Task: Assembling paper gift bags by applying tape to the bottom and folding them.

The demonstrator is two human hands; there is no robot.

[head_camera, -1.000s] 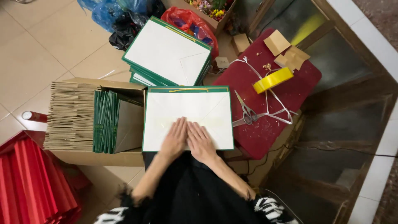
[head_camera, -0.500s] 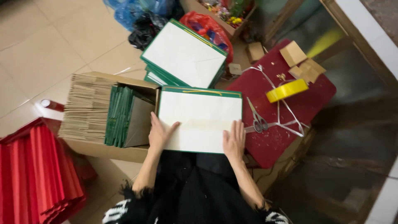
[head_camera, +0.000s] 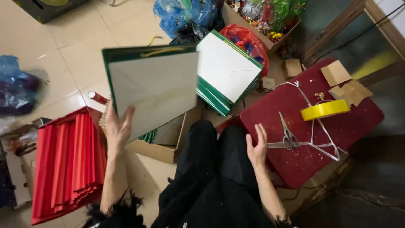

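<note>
— While the left hand point(head_camera: 118, 128) lifts one flattened green paper bag point(head_camera: 154, 90), how far along?
— Partway, I'd judge — finished stack point(head_camera: 225, 76) beyond it; right hand point(head_camera: 256, 147) empty, fingers loose, beside scissors point(head_camera: 287, 135).

Beige tiled floor point(head_camera: 71, 46) — cluttered

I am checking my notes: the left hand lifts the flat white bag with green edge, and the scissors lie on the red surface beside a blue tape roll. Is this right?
Not quite: the tape roll is yellow, not blue, as the head view shows. The rest stands: the left hand lifts the flat white bag, and the scissors lie on the red surface.
</note>
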